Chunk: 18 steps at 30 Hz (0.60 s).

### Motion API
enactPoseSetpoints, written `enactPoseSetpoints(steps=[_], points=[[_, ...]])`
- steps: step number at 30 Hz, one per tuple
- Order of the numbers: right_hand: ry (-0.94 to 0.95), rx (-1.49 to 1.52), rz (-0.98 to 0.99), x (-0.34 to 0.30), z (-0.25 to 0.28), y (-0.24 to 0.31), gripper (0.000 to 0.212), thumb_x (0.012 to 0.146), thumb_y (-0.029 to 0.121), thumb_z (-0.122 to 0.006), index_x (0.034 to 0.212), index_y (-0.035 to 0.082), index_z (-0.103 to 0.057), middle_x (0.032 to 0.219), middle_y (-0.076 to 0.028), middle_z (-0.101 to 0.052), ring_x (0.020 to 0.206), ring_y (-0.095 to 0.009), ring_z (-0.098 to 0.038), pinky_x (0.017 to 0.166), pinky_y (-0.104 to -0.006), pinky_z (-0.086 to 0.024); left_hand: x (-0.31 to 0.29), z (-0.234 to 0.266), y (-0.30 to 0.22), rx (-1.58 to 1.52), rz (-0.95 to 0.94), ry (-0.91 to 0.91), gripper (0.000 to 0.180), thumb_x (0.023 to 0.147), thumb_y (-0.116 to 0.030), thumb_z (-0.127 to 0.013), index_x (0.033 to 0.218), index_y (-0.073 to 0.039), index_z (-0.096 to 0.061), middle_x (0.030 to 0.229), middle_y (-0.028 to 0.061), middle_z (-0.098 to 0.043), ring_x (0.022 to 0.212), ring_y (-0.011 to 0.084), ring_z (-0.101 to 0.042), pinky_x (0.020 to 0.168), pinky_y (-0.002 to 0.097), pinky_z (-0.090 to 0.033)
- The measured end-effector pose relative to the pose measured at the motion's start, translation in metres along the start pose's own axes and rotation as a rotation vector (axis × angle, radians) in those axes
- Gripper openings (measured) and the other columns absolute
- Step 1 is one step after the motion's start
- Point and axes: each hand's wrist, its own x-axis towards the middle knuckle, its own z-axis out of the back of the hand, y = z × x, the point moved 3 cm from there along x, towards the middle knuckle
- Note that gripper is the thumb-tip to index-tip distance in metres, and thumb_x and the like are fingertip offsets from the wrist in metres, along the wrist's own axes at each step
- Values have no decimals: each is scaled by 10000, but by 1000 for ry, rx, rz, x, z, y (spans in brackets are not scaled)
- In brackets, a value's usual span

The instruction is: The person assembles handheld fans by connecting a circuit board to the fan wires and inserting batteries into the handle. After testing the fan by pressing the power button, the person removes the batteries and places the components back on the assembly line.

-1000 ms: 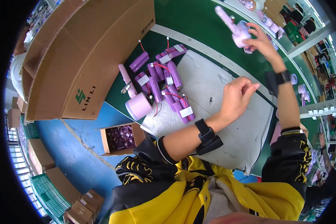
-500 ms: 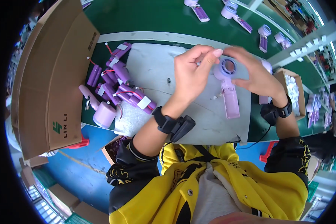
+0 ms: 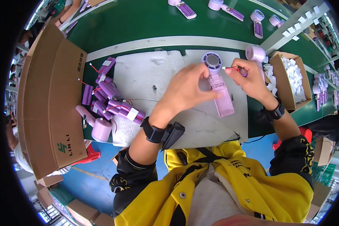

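Observation:
A pale purple handheld fan (image 3: 224, 103) lies on the grey mat, its round head pointing away from me and its handle casing showing an open hollow near the neck. My left hand (image 3: 188, 88) grips the fan at the neck and upper handle, thumb on the casing and fingers beside the head. Just to the right, my right hand (image 3: 250, 81) is closed on a purple battery (image 3: 243, 72), mostly hidden by the fingers. Its red and black wires end in a small white plug (image 3: 224, 68), which points toward the fan's neck.
A pile of purple batteries (image 3: 111, 90) with wires lies left on the mat (image 3: 139, 71), beside another fan (image 3: 101, 130) and a tall cardboard box (image 3: 52, 105). At right stand a fan (image 3: 255, 53) and a carton of white pieces (image 3: 278, 81). Several fans lie across the green bench (image 3: 139, 22).
My left hand has come down onto the fan and holds it. The right hand, half open before, now grips a battery with its wires showing. The whole view has shifted slightly.

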Motion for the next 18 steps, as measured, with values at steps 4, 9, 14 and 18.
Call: enactPoseSetpoints(steps=[4, 9, 14, 18], points=[[-133, -97, 305, -5, -17, -14, 257, 842, 81, -716, 690, 5, -523, 636, -60, -481, 547, -116, -466, 488, -291, -309, -3, -14, 4, 130, -53, 191, 510, 697, -176, -850, 1063, -49, -519, 943, 121, -645, 818, 279, -635, 728, 360, -519], [-200, -132, 483, -15, -26, -9, 256, 806, 61, -733, 664, -11, -533, 630, -79, -483, 512, -170, -463, 460, -308, -313, -1, -17, 4, -117, 56, 210, 507, 704, -81, -824, 1101, -58, -509, 1003, 108, -659, 861, 259, -645, 752, 354, -522], [-211, -182, 520, -21, -33, -12, 159, 773, 24, -725, 695, -24, -595, 661, -97, -509, 513, -222, -484, 447, -322, -348, -4, -8, 5, -112, 170, 321, 386, 739, 2, -777, 1037, -46, -538, 955, 88, -680, 862, 224, -662, 766, 334, -527], [-234, -193, 550, -22, -32, -10, 98, 778, 21, -709, 734, -25, -634, 688, -98, -515, 516, -231, -496, 445, -326, -365, -2, -5, 4, -290, 311, 329, 300, 757, 11, -760, 976, -32, -559, 910, 74, -685, 816, 206, -666, 750, 316, -530]])
